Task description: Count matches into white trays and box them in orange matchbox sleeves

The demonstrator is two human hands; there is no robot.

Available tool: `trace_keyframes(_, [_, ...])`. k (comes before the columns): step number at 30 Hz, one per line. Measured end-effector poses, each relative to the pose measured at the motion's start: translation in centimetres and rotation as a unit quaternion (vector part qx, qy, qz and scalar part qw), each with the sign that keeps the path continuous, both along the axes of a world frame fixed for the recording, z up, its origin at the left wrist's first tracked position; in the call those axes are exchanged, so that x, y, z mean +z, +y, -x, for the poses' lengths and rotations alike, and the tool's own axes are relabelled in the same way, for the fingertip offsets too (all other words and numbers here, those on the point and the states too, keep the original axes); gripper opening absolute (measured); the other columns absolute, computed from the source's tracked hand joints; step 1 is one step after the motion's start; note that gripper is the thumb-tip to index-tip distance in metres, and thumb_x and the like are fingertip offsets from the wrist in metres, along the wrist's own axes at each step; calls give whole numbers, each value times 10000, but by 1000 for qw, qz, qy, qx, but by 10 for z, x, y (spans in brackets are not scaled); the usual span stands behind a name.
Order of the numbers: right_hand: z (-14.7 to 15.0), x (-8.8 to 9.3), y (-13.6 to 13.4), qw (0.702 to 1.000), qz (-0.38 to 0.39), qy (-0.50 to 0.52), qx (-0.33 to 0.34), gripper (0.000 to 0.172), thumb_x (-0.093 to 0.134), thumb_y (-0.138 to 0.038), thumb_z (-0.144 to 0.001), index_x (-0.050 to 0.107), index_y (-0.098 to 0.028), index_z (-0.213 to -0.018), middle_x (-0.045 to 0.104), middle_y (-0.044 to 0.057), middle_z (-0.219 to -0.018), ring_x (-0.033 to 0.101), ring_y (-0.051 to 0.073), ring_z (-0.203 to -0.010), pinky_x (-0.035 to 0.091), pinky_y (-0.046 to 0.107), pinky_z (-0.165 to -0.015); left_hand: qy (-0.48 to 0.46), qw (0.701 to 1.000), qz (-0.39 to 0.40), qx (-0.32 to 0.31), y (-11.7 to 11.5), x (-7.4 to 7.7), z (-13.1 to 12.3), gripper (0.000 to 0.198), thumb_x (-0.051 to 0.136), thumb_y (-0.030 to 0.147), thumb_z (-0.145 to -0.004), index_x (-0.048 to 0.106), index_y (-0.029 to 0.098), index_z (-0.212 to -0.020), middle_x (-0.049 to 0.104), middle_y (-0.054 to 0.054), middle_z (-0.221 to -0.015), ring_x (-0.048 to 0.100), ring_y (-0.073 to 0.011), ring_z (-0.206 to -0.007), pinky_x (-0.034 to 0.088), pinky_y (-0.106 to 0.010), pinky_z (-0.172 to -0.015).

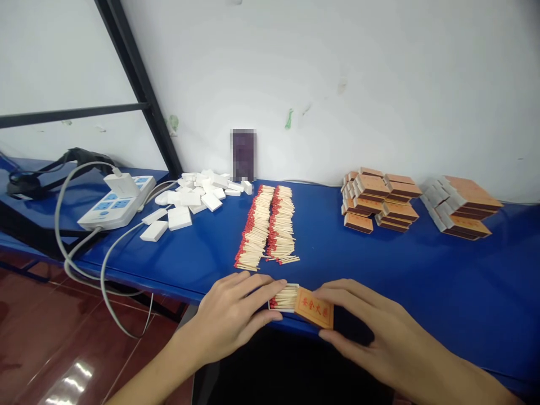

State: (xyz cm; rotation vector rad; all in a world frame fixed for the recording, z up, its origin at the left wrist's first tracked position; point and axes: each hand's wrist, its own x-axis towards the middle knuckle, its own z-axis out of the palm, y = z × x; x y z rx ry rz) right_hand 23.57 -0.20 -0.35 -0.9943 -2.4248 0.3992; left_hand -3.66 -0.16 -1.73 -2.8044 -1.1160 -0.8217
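My left hand grips a white matchbox tray by its left end, fingers closed on its edges. Red-headed matches fill the tray. My right hand pinches an orange matchbox sleeve with red lettering between thumb and fingers. The tray's right end meets the sleeve's left opening; whether it sits inside cannot be made out. Just beyond, two long rows of loose matches lie on the blue table, heads to the left.
White matchbox trays lie heaped at the back left. Stacked matchboxes and a second stack stand at the right. A power strip with white cables lies at the left, near a black metal frame. A blurred dark rectangle leans on the wall.
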Motion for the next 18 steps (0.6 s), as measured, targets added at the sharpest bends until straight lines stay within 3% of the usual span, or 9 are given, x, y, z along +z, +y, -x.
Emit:
trace_keyframes(4, [-7,6,15,998,60,-15,-16,290,614,-251,-898,579,-268,-1185,673,33,-1135,659,173,-1003,559,300,-865,-16,1000,21,5,-2,-1,0,377,456,413,-1035,510,224,-1356,676,-48,-1250,667,-205,-1089,543,-366,-923])
trace_keyframes(8, [-3,11,20,994,101,-22,31,257,634,-274,-906,602,-280,-1161,668,20,-1114,638,172,-1000,544,301,-866,-30,997,58,29,-2,-2,0,453,495,492,-997,499,254,-1383,687,-39,-1247,683,-211,-1056,524,-404,-972])
trace_keyframes(10, [8,10,18,993,103,-14,52,254,656,-276,-901,610,-280,-1150,670,15,-1096,632,170,-982,541,298,-852,-33,996,66,43,-1,-3,0,563,599,560,-906,512,273,-1383,714,-37,-1189,692,-227,-1008,533,-418,-957])
trace_keyframes(14, [32,7,16,991,71,10,110,243,622,-186,-915,614,-237,-1152,661,35,-1168,594,178,-1072,507,318,-935,-26,995,92,36,-1,-4,3,952,828,636,-581,501,287,-1404,735,-34,-1133,685,-260,-979,543,-444,-945])
trace_keyframes(18, [38,7,14,987,80,11,140,169,619,-177,-918,641,-206,-1083,670,36,-1137,586,161,-1079,479,304,-981,-25,997,75,8,-2,-5,6,1015,861,648,-519,503,279,-1395,720,-50,-1182,682,-278,-1004,512,-477,-991])
